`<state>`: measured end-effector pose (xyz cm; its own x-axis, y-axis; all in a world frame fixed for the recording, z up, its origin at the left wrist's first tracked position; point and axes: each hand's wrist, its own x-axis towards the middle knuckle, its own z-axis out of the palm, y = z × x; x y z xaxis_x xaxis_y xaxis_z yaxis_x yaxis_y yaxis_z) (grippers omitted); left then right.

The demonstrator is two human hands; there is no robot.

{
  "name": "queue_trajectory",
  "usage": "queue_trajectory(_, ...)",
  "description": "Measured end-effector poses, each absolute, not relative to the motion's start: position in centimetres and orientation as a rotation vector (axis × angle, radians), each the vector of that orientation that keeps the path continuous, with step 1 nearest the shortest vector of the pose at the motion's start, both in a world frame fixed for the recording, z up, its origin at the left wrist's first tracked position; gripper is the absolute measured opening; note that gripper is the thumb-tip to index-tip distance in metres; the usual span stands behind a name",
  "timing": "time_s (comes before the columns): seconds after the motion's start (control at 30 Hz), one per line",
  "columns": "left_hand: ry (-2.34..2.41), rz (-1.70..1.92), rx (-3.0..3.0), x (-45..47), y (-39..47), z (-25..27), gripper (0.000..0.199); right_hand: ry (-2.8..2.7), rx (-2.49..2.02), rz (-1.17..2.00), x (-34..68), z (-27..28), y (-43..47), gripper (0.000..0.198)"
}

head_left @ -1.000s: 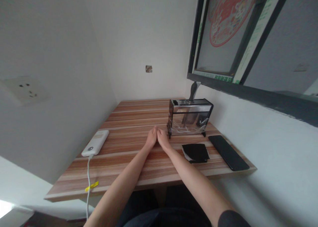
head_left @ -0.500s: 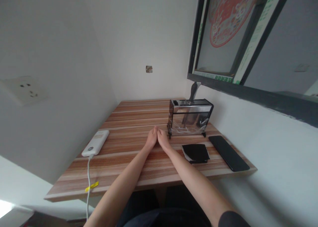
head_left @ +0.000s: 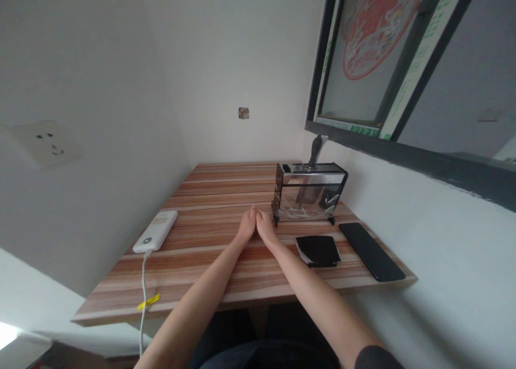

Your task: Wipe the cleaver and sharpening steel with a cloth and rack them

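Touching at the tips, the bare left hand and bare right hand meet mid-table; how open they are, or whether they hold anything, I cannot tell. Just right stands a clear-sided, black-framed box; nearer lie a flat black piece and black rectangular slab, all on striped brown wood-grain tabletop

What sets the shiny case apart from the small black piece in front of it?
The shiny case stands upright, while the black piece lies flat. The case is much larger than the black piece. A dark handle rises from the case's top; nothing sticks up from the black piece. Both rest on the wood-grain tabletop, to the right of the right hand.
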<state>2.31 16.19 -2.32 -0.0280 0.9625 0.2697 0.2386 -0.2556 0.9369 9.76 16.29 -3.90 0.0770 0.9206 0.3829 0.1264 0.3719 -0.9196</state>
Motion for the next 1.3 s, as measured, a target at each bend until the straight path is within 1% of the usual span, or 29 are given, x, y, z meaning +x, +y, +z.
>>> queue_trajectory(0.27,1.256,1.404,1.556,2.5,15.4,-1.6,0.050,-1.363,-0.992,0.774,9.9,-2.3,15.0,0.028)
queue_trajectory(0.4,1.204,1.441,1.556,2.6,14.8,-0.9,0.062,-1.348,-0.936,0.756,10.4,-0.3,13.6,0.021)
queue_trajectory(0.47,1.191,1.439,1.568,2.6,14.7,-0.7,0.067,-1.327,-0.917,0.755,11.0,0.6,12.3,0.021)
queue_trajectory(0.53,1.180,1.425,1.601,2.8,14.7,-0.7,0.067,-1.310,-0.905,0.755,12.1,1.3,10.7,0.023)
queue_trajectory(0.67,1.141,1.317,1.752,3.6,14.0,-1.0,0.061,-1.368,-0.927,0.705,15.8,1.6,6.8,0.024)
queue_trajectory(0.9,1.045,0.967,2.167,5.8,11.0,-1.4,0.017,-1.442,-1.318,0.301,26.6,-0.7,3.1,0.025)
queue_trajectory(0.97,1.043,0.898,2.232,6.5,10.4,-1.4,0.016,-1.502,-1.420,0.175,29.6,-1.7,3.1,0.026)
queue_trajectory(1.07,1.077,0.818,2.287,7.5,9.9,-1.3,0.018,-1.631,-1.552,0.085,32.6,-3.2,3.3,0.029)
queue_trajectory(1.3,1.233,0.654,2.362,9.9,9.3,-0.8,0.022,-1.795,-1.827,-0.162,32.9,-4.8,3.7,0.037)
